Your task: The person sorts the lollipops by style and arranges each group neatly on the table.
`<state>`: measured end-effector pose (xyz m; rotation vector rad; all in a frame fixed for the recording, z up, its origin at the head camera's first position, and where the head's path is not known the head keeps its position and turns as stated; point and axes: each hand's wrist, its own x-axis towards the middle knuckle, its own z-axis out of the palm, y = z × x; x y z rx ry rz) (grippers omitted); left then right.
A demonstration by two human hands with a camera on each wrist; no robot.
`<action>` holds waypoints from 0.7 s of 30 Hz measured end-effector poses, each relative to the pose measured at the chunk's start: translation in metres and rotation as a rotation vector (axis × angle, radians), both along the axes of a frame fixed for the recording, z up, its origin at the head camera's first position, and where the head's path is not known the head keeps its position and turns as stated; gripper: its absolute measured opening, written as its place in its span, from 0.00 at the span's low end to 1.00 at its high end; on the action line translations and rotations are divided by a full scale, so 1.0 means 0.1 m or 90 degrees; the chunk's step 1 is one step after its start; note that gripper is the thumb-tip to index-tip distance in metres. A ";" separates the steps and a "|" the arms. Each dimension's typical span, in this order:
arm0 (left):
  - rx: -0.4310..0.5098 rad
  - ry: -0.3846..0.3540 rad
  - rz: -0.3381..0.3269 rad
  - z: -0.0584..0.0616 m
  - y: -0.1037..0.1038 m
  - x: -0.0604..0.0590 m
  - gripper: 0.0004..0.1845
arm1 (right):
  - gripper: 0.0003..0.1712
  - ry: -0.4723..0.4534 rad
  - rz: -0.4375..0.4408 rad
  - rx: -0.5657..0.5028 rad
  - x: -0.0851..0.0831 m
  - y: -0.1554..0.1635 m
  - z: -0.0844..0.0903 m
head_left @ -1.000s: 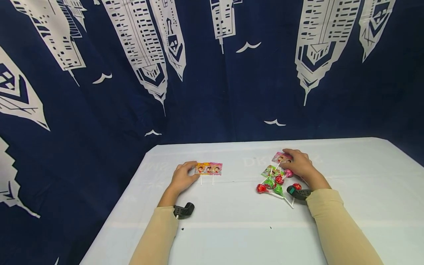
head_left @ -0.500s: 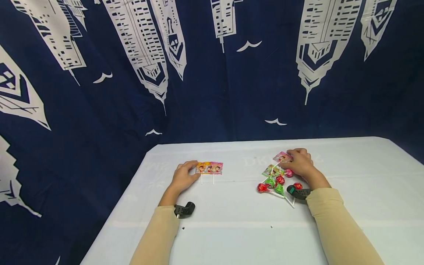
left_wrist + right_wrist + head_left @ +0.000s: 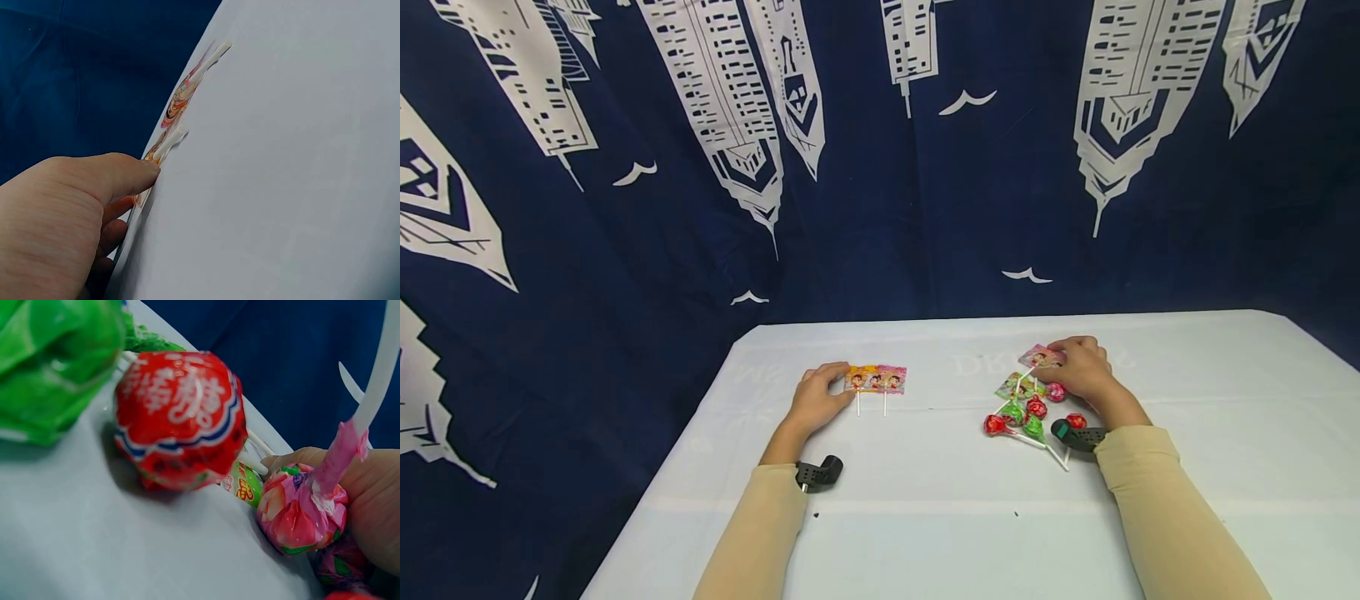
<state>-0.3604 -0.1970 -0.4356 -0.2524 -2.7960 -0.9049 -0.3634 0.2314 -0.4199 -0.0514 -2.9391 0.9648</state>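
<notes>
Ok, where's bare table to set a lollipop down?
Bare table lies between the flat lollipops at the left hand and the lollipop pile by the right hand. The far strip and the right side are bare too. It is crowded around the pile.

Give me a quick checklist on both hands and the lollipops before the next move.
1. Left hand touching the flat lollipop pair: ok, fingertips on its left edge.
2. Flat pair lying flat on the table, sticks toward the person: ok.
3. Right hand on the pink flat lollipop at the pile's far side: ok.
4. Firm grip on that pink one: cannot tell.
5. Round lollipops loose of each other: not ok, sticks cross.
6. Pink round lollipop against right-hand fingers: ok.
</notes>
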 end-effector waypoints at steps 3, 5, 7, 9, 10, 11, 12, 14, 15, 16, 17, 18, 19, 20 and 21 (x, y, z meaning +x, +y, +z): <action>0.002 -0.002 0.000 0.00 0.00 0.00 0.28 | 0.42 0.003 0.002 0.002 0.00 0.00 -0.01; 0.002 -0.003 0.000 0.00 0.00 0.00 0.28 | 0.41 0.008 0.006 0.005 0.00 0.01 -0.01; 0.004 -0.005 0.000 0.00 0.00 0.00 0.28 | 0.41 0.015 0.010 0.009 -0.01 0.01 -0.01; 0.005 -0.005 0.001 0.00 -0.01 0.00 0.28 | 0.40 0.022 0.014 0.010 -0.01 0.01 -0.01; 0.005 -0.005 0.000 -0.01 -0.01 0.00 0.28 | 0.40 0.025 0.015 0.009 -0.02 0.01 -0.01; 0.006 -0.006 0.000 -0.01 -0.01 -0.01 0.28 | 0.40 0.027 0.016 0.009 -0.02 0.01 -0.01; 0.006 -0.005 -0.001 -0.01 -0.01 -0.01 0.28 | 0.40 0.028 0.017 0.008 -0.02 0.01 -0.01; 0.005 -0.004 -0.003 -0.01 0.00 -0.01 0.28 | 0.40 0.029 0.016 0.006 -0.02 0.01 -0.01; 0.005 -0.002 -0.004 -0.01 0.00 -0.01 0.28 | 0.40 0.029 0.016 0.005 -0.02 0.01 -0.01; 0.004 -0.001 -0.005 -0.01 0.00 -0.01 0.28 | 0.40 0.028 0.014 0.005 -0.02 0.01 -0.01; 0.005 -0.001 -0.005 -0.01 0.00 -0.01 0.28 | 0.40 0.027 0.012 0.005 -0.01 0.00 -0.01; 0.005 0.000 -0.005 -0.01 0.00 -0.01 0.28 | 0.40 0.023 0.009 0.002 -0.01 0.00 -0.01; 0.005 -0.001 -0.005 -0.02 0.00 -0.02 0.28 | 0.41 0.022 0.008 0.002 -0.01 0.00 -0.01; 0.005 0.000 -0.005 -0.02 0.00 -0.02 0.28 | 0.41 0.020 0.007 0.001 -0.01 0.00 0.00; 0.006 0.000 -0.005 -0.02 0.00 -0.02 0.28 | 0.41 0.017 0.007 -0.002 -0.01 0.00 0.00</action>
